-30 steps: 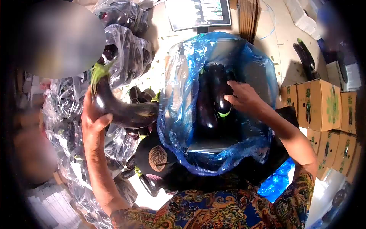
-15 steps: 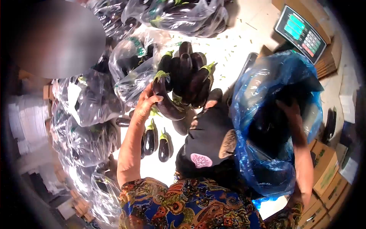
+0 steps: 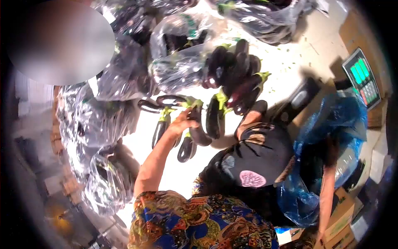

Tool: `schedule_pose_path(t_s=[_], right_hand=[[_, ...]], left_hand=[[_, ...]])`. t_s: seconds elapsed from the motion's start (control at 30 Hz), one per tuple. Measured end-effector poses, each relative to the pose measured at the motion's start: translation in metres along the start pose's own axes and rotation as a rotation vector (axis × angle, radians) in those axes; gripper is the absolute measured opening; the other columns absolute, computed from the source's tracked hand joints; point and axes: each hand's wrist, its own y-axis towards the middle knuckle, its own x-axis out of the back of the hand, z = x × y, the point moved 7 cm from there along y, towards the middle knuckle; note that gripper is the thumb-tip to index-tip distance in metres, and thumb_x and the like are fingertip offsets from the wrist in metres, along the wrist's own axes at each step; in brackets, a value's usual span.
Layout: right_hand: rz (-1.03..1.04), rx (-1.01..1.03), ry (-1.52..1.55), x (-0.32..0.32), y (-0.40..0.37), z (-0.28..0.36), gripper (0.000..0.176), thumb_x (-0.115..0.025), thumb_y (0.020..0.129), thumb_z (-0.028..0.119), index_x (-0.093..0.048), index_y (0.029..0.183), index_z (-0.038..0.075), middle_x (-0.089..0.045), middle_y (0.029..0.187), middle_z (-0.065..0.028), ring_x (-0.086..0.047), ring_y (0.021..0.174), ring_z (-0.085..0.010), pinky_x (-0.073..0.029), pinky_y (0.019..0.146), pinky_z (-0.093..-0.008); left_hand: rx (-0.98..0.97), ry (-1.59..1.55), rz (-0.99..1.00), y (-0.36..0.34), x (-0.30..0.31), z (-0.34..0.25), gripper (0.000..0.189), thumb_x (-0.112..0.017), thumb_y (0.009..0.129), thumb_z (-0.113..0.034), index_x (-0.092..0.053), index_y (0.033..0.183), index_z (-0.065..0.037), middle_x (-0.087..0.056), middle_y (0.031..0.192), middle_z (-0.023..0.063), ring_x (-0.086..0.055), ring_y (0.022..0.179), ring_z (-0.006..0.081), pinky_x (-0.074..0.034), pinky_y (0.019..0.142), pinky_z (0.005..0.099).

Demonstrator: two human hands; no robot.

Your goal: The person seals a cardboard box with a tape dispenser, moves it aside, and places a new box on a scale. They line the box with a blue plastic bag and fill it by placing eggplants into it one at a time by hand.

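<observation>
My left hand (image 3: 182, 123) is closed around a dark purple eggplant (image 3: 200, 132) with a green stem. It holds this eggplant low over the pale floor, among several smaller eggplants (image 3: 161, 130) lying loose. A heap of eggplants (image 3: 232, 66) lies just beyond. On the right, my right hand (image 3: 331, 146) reaches into a large blue plastic bag (image 3: 299, 203) with dark contents. Shadow and blur hide its fingers, so I cannot make out whether they grip anything.
Clear plastic bags of eggplants (image 3: 103, 120) line the left side, and more bags (image 3: 265, 20) stand at the back. A digital scale display (image 3: 361, 78) is at the right, near cardboard boxes (image 3: 342, 211). My bent leg (image 3: 261, 149) lies between the eggplants and the blue bag.
My left hand has carried the eggplant from beside the heap towards the smaller loose ones. My view has turned left, shifting the scene rightward. My right hand stays in the blue bag.
</observation>
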Motion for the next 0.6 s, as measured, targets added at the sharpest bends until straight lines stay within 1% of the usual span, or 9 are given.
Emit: schedule_pose_path(t_s=[0.07, 0.1, 0.17, 0.23, 0.3, 0.37, 0.4, 0.5, 0.6], right_hand=[[-0.006, -0.014, -0.069, 0.004, 0.013, -0.01, 0.059, -0.057, 0.092, 0.023, -0.035, 0.141, 0.0, -0.038, 0.144, -0.0152, -0.037, 0.131, -0.0254, -0.029, 0.109, -0.0344], [-0.042, 0.057, -0.135, 0.007, 0.015, -0.011, 0.059, -0.056, 0.092, 0.023, -0.034, 0.142, 0.001, -0.035, 0.146, -0.0157, -0.034, 0.133, -0.0259, -0.028, 0.11, -0.0349], [-0.128, 0.211, -0.265, 0.027, 0.022, -0.02, 0.059, -0.054, 0.094, 0.024, -0.031, 0.144, 0.002, -0.028, 0.15, -0.0168, -0.03, 0.136, -0.0269, -0.026, 0.111, -0.0359], [-0.133, 0.32, -0.367, 0.053, 0.041, -0.046, 0.055, -0.046, 0.097, 0.021, -0.026, 0.147, 0.011, -0.025, 0.152, -0.0153, -0.028, 0.138, -0.0284, -0.025, 0.111, -0.0377], [-0.101, -0.171, 0.46, 0.001, -0.002, -0.024, 0.052, -0.038, 0.1, 0.02, -0.021, 0.15, 0.018, -0.021, 0.154, -0.0137, -0.024, 0.14, -0.0314, -0.025, 0.112, -0.0426], [-0.108, -0.17, 0.316, -0.002, -0.009, -0.007, 0.053, -0.037, 0.1, 0.019, -0.019, 0.15, 0.02, -0.019, 0.154, -0.0146, -0.023, 0.14, -0.0315, -0.023, 0.112, -0.0432], [-0.109, -0.17, 0.245, -0.005, -0.011, -0.005, 0.054, -0.037, 0.1, 0.018, -0.018, 0.15, 0.021, -0.018, 0.155, -0.015, -0.023, 0.14, -0.0315, -0.023, 0.112, -0.0434], [-0.184, -0.012, -0.237, 0.011, -0.007, -0.003, 0.056, -0.04, 0.099, 0.017, -0.018, 0.151, 0.02, -0.018, 0.155, -0.0162, -0.023, 0.14, -0.0315, -0.023, 0.112, -0.042], [-0.115, 0.116, -0.363, 0.024, -0.005, -0.011, 0.058, -0.044, 0.098, 0.014, -0.019, 0.15, 0.019, -0.02, 0.154, -0.0164, -0.023, 0.14, -0.0317, -0.022, 0.112, -0.0412]], left_hand=[[0.03, 0.009, -0.025, -0.006, -0.017, -0.014, 0.094, -0.073, 0.064, -0.016, -0.028, 0.144, 0.002, -0.058, 0.121, 0.019, -0.054, 0.113, 0.0286, -0.04, 0.1, 0.0341], [-0.064, -0.109, -0.041, 0.014, -0.02, 0.015, 0.09, -0.071, 0.065, -0.012, -0.029, 0.143, 0.003, -0.059, 0.118, 0.02, -0.057, 0.109, 0.0267, -0.043, 0.097, 0.0319], [-0.134, -0.244, -0.158, 0.03, -0.031, 0.029, 0.081, -0.069, 0.067, -0.011, -0.036, 0.139, 0.004, -0.061, 0.116, 0.0196, -0.058, 0.109, 0.025, -0.043, 0.097, 0.0298], [-0.162, -0.143, -0.391, 0.05, -0.026, 0.073, 0.069, -0.066, 0.067, -0.009, -0.045, 0.132, 0.005, -0.06, 0.118, 0.0196, -0.059, 0.108, 0.0265, -0.044, 0.095, 0.0324], [-0.23, 0.002, -0.506, 0.026, -0.021, 0.048, 0.052, -0.064, 0.071, -0.009, -0.057, 0.121, 0.002, -0.062, 0.111, 0.0188, -0.061, 0.101, 0.0284, -0.047, 0.09, 0.0354], [-0.327, 0.055, -0.663, 0.018, -0.006, 0.067, 0.045, -0.063, 0.074, -0.009, -0.06, 0.117, 0.0, -0.062, 0.107, 0.0188, -0.062, 0.097, 0.029, -0.048, 0.088, 0.0363], [-0.267, -0.043, -0.688, 0.019, 0.007, 0.084, 0.037, -0.064, 0.075, -0.01, -0.062, 0.111, -0.001, -0.062, 0.099, 0.0173, -0.062, 0.093, 0.0297, -0.049, 0.085, 0.0371], [-0.293, 0.29, -0.757, 0.007, 0.043, 0.112, 0.032, -0.066, 0.072, -0.01, -0.063, 0.103, -0.003, -0.061, 0.094, 0.0173, -0.059, 0.089, 0.0349, -0.048, 0.082, 0.0422], [-0.193, 0.522, -0.894, -0.025, 0.067, 0.119, 0.035, -0.065, 0.066, -0.016, -0.063, 0.1, -0.007, -0.06, 0.09, 0.0185, -0.055, 0.09, 0.0372, -0.044, 0.085, 0.047]])
